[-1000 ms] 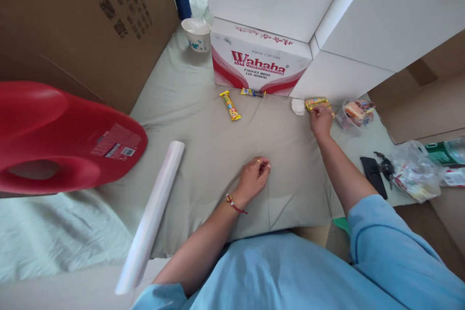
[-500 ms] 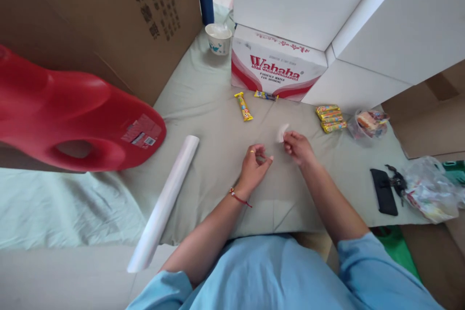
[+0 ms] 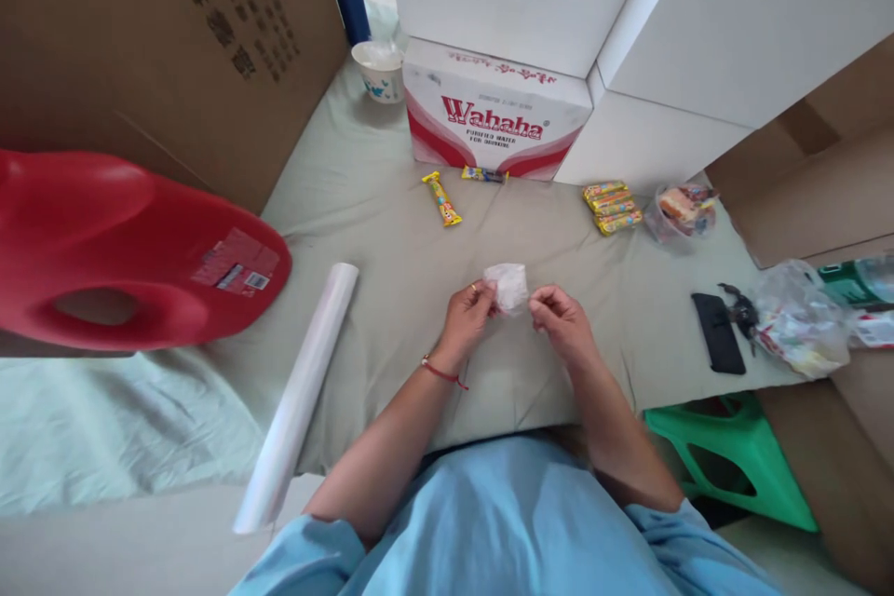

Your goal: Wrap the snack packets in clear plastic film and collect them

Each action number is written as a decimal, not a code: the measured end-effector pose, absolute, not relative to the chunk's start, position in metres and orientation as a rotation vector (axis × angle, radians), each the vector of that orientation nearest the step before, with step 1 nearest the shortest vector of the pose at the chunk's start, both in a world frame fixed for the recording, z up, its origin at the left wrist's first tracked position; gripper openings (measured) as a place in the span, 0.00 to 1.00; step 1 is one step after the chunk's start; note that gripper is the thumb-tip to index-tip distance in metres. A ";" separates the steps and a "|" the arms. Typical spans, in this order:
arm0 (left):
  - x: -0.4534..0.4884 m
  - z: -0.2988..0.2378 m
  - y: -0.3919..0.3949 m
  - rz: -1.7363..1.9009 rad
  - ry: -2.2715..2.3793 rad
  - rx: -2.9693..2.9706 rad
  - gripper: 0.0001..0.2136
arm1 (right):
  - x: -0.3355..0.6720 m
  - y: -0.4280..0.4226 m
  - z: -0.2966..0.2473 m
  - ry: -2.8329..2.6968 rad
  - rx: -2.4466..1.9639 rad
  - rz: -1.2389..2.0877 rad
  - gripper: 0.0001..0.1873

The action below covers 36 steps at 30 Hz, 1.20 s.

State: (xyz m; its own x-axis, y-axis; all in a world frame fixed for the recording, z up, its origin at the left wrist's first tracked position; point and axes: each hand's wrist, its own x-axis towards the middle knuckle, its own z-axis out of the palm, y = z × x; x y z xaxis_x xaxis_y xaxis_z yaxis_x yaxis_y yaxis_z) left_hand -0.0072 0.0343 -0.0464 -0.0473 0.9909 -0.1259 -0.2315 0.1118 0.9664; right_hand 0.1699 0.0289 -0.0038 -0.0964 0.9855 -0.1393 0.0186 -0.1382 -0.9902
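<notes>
My left hand (image 3: pixel 467 315) and my right hand (image 3: pixel 562 324) meet over the middle of the grey-green cloth (image 3: pixel 391 233), both pinching a small white plastic bag (image 3: pixel 509 285) between them. The left wrist wears a red string bracelet and a ring shows on one finger. A stack of yellow snack bars (image 3: pixel 609 207) lies further back to the right. One yellow snack bar (image 3: pixel 441 198) and a smaller one (image 3: pixel 483 174) lie in front of the red and white Wahaha box (image 3: pixel 493 116).
A white roll (image 3: pixel 297 394) lies at the left, a red plastic stool (image 3: pixel 132 256) beyond it. A paper cup (image 3: pixel 378 70) stands at the back. A clear tub of snacks (image 3: pixel 680 211), a black phone (image 3: pixel 718 345), keys, a plastic bag (image 3: pixel 800 321) and a green stool (image 3: pixel 733 452) are on the right.
My right hand left the yellow bar stack, picked up the small white bag and brought it to the middle. My left hand rose to pinch it too.
</notes>
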 end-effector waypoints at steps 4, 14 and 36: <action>-0.006 -0.042 0.029 1.187 1.151 1.000 0.29 | 0.151 0.019 -0.013 -1.546 -1.314 1.027 0.11; -0.009 -0.039 0.036 1.323 1.117 0.788 0.25 | 0.195 0.023 -0.006 -0.789 -1.203 1.456 0.22; -0.010 -0.036 0.030 1.234 0.930 0.830 0.24 | 0.160 0.012 -0.013 -1.676 -1.352 0.787 0.09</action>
State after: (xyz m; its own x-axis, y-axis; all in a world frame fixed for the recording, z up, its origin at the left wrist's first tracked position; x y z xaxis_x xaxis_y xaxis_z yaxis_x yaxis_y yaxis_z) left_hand -0.0100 0.0297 -0.0355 0.0824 0.9884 -0.1273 -0.3952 0.1497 0.9063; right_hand 0.1596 0.0124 -0.0134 -0.0833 0.9736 0.2123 0.4585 0.2266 -0.8593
